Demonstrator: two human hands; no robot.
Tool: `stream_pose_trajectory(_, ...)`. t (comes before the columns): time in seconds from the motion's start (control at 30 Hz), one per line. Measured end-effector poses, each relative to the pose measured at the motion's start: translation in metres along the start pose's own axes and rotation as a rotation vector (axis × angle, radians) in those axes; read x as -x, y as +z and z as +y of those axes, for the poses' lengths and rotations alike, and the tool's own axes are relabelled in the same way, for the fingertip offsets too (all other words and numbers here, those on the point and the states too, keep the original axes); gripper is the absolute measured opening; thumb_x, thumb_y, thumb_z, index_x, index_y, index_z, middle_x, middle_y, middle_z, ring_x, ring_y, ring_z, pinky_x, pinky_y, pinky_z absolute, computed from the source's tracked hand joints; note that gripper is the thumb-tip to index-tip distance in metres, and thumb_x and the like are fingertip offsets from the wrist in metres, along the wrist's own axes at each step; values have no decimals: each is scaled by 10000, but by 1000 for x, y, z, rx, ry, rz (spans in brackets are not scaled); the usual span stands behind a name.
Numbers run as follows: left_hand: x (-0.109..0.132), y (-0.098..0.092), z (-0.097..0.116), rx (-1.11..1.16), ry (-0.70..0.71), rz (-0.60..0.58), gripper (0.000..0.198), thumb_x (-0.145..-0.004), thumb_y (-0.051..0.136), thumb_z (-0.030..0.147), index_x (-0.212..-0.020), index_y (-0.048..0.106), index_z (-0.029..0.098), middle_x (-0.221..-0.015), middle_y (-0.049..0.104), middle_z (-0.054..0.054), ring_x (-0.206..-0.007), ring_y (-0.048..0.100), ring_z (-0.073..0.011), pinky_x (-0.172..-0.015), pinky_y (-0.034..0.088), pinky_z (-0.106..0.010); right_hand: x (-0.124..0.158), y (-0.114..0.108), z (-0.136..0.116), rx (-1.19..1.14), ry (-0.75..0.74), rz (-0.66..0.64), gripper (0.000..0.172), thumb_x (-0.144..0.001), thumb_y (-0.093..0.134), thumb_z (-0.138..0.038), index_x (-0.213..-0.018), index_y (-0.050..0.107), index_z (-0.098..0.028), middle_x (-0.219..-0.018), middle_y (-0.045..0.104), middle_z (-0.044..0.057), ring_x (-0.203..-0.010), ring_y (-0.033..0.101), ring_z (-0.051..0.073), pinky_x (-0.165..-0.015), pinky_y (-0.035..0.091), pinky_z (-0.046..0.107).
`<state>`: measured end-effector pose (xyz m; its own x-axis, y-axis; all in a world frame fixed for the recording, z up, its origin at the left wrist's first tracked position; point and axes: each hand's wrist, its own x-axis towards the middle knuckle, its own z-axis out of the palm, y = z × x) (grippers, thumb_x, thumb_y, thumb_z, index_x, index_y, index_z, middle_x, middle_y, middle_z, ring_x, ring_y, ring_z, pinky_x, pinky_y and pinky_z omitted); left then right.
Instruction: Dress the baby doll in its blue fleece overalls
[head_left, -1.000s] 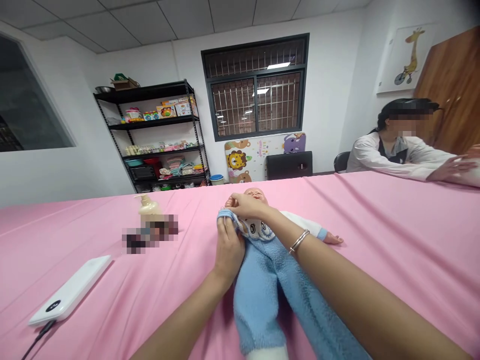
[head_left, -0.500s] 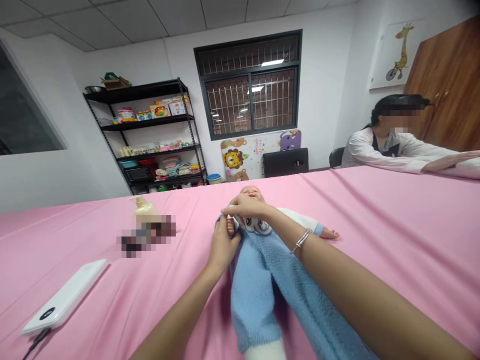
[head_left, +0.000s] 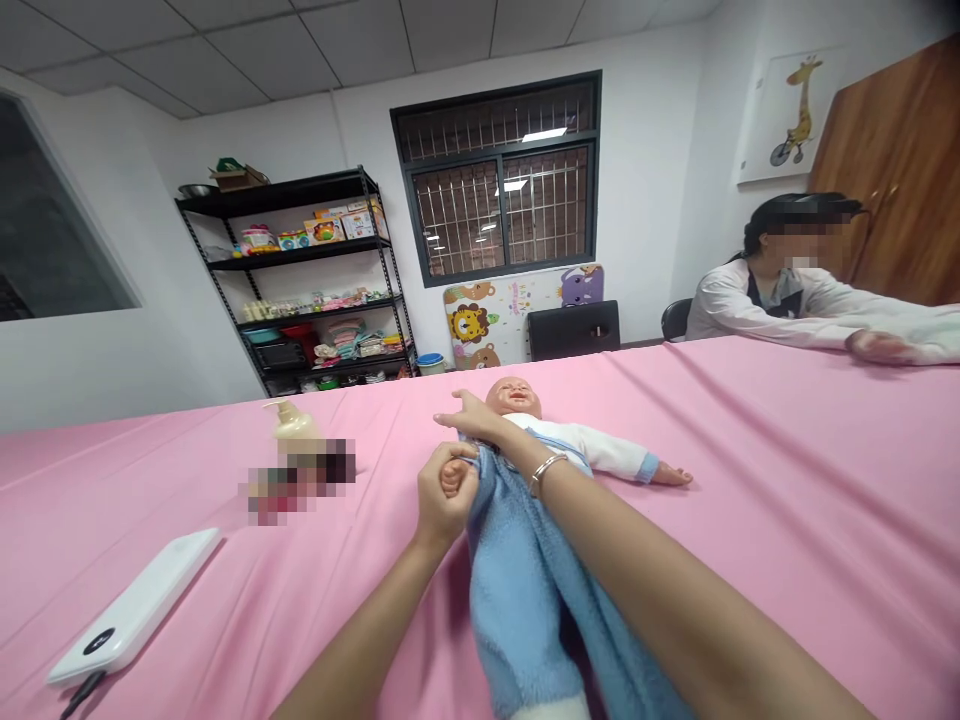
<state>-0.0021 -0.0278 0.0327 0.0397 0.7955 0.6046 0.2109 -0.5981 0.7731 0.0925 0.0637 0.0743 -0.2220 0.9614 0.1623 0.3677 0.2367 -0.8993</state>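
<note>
A baby doll lies on its back on the pink table cover, head away from me. It wears a white top with blue cuffs and fuzzy blue trousers. My left hand is closed around the doll's small hand and arm at its left side. My right hand, with a silver bracelet on the wrist, reaches across the doll's chest and grips cloth near its shoulder, one finger pointing out. The doll's other arm lies stretched out to the right.
A pump bottle and a blurred item stand left of the doll. A white power bank with a cable lies near left. Another person in white sits at the far right. A black shelf stands against the back wall.
My left hand has slid down and closed around the doll's hand. My right hand has moved up from the bib to the shoulder, and the white top now shows on the chest.
</note>
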Motion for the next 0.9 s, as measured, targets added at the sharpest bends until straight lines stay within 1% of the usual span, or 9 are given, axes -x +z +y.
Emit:
stream_pose_trajectory(0.07, -11, -10, -7, 257, -173, 212, 140, -624, 495, 228, -741, 519, 155, -690, 541, 7, -523, 462, -79, -477, 394, -191, -4, -2, 18, 69, -16, 117, 696, -696, 601, -401, -1262, 325, -104, -991, 594, 130, -916, 565, 210, -793, 427, 316)
stream_pose_trajectory(0.17, -30, -31, -25, 514, -500, 550, 64, -618, 439, 225, -650, 433, 169, -607, 489, 26, -564, 512, -101, -540, 480, -241, -3, -7, 34, 97, -33, 244, 676, -708, 577, -409, -1262, 330, -112, -1076, 565, 132, -1013, 530, 212, -851, 400, 312)
stream_pose_trajectory(0.23, -37, -45, -39, 432, -704, 553, 45, -633, 418, 208, -622, 410, 165, -594, 480, 15, -572, 530, -111, -581, 514, -289, 1, -10, 36, 131, -50, 258, 665, -722, 564, -397, -1264, 324, -96, -1025, 592, 129, -974, 547, 200, -824, 408, 293)
stream_pose_trajectory(0.3, -38, -55, -53, 311, -775, 559, 49, -637, 448, 198, -658, 437, 155, -629, 495, -2, -577, 534, -119, -582, 522, -310, 6, -14, 33, 205, -72, 214, 582, -742, 542, -400, -1213, 400, -89, -946, 623, 122, -907, 569, 197, -781, 416, 282)
stream_pose_trajectory(0.4, -36, -62, -72, 114, -735, 611, 181, -633, 523, 199, -805, 483, 162, -777, 539, -30, -669, 552, -146, -573, 513, -308, 17, -29, 22, 391, -140, 50, 392, -772, 481, -455, -929, 606, -119, -850, 647, 112, -832, 585, 202, -726, 411, 274)
stream_pose_trajectory(0.5, -35, -68, -90, -98, -664, 599, 278, -621, 545, 128, -889, 490, 180, -907, 566, -47, -814, 565, -169, -659, 502, -303, 29, -58, 9, 587, -201, -9, 377, -756, 484, -494, -689, 640, -157, -777, 655, 85, -757, 586, 190, -668, 394, 263)
stream_pose_trajectory(0.67, -36, -75, -107, -345, -587, 468, 218, -646, 484, 43, -826, 534, 156, -908, 602, -66, -889, 569, -173, -825, 442, -312, 49, -110, 9, 583, -67, 79, 439, -691, 543, -551, -850, 647, -155, -753, 643, 73, -680, 574, 164, -580, 380, 240)
stream_pose_trajectory(0.77, -33, -78, -102, -466, -522, 404, 231, -652, 466, 39, -820, 556, 168, -912, 609, -55, -913, 559, -184, -870, 401, -322, 69, -126, 32, 495, 15, -16, 457, -677, 567, -528, -907, 628, -137, -750, 624, 68, -662, 550, 149, -577, 382, 235)
stream_pose_trajectory(0.9, -27, -79, -90, -601, -444, 356, 241, -661, 458, 69, -821, 585, 197, -949, 596, -55, -930, 536, -220, -824, 393, -334, 103, -131, 76, 228, -16, -185, 423, -696, 548, -510, -888, 597, -136, -763, 584, 46, -662, 507, 131, -578, 373, 235)
